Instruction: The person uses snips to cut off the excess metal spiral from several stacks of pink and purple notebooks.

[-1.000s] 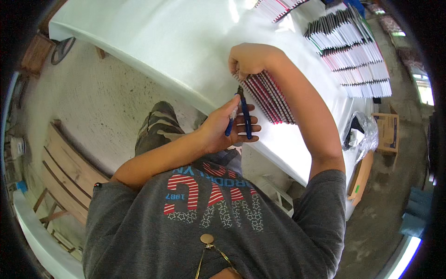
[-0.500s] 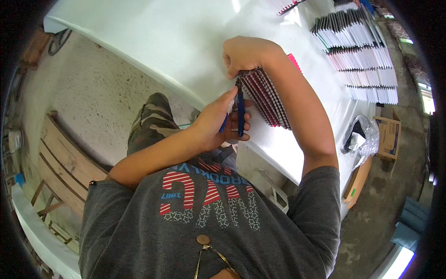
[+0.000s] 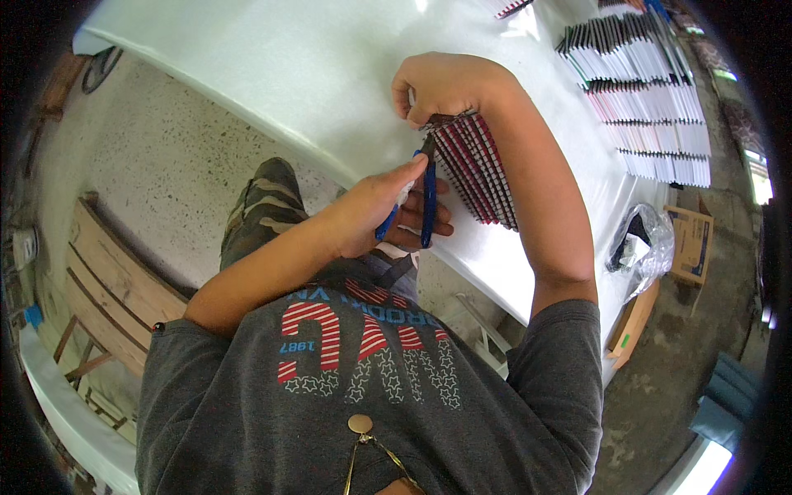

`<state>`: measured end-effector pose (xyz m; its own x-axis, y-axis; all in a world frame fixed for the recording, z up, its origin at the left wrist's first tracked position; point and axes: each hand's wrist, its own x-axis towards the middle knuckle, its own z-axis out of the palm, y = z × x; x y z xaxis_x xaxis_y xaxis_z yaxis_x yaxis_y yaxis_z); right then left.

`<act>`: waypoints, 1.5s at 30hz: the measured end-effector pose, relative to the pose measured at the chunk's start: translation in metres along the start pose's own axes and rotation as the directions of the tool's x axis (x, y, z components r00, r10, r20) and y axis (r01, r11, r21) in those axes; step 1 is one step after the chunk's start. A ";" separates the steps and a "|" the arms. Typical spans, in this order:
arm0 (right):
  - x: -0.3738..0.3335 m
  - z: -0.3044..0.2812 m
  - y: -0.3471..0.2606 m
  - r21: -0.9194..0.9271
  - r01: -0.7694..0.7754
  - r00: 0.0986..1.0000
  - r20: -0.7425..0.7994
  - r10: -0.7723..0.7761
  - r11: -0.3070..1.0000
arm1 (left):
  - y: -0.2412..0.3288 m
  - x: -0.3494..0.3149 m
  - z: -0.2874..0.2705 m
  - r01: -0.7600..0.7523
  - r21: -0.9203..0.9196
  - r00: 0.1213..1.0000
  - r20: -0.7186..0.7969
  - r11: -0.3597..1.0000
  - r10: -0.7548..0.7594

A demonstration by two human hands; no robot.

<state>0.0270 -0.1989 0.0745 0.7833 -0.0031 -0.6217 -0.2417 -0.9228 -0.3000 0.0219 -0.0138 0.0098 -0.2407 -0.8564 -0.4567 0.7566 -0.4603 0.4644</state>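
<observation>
A pair of pliers (image 3: 430, 202) with blue handles sits in my left hand (image 3: 371, 206), thumb along one side and fingers round the handles. Its dark jaws point at the near-left corner of a stack of spiral-bound notebooks (image 3: 474, 173). The dark red and white bound edges of the stack face me on the white table. My right hand (image 3: 445, 82) arches over the stack's far-left end with curled fingers, just beyond the jaws. What those fingers grip is hidden. My right forearm covers the stack's right side.
Rows of notebooks (image 3: 643, 107) stand at the far right of the table (image 3: 272, 74). A clear plastic bag (image 3: 648, 247) with dark contents and a cardboard box (image 3: 689, 243) lie at the right. A wooden bench (image 3: 115, 280) stands on the floor at the left.
The plier handles have spread a little wider in my left hand. My right hand has shifted slightly up and away. A pink edge beside my right forearm is now hidden.
</observation>
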 end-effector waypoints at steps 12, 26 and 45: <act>-0.008 0.000 -0.004 0.015 -0.023 0.998 -0.059 0.023 1.000 | 0.003 -0.006 0.006 0.025 -0.045 0.998 -0.052 0.999 -0.028; -0.016 -0.003 0.005 0.077 -0.014 0.994 -0.109 0.022 0.997 | 0.005 -0.001 0.000 -0.024 -0.009 0.997 0.071 1.000 0.025; -0.022 -0.007 0.006 0.156 -0.003 0.995 -0.102 0.019 0.988 | 0.005 0.008 -0.013 -0.049 -0.011 0.993 0.102 0.999 0.050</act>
<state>0.0130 -0.2070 0.0916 0.8331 -0.0599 -0.5499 -0.3300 -0.8516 -0.4072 0.0316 -0.0201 -0.0012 -0.2636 -0.8978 -0.3529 0.7741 -0.4151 0.4780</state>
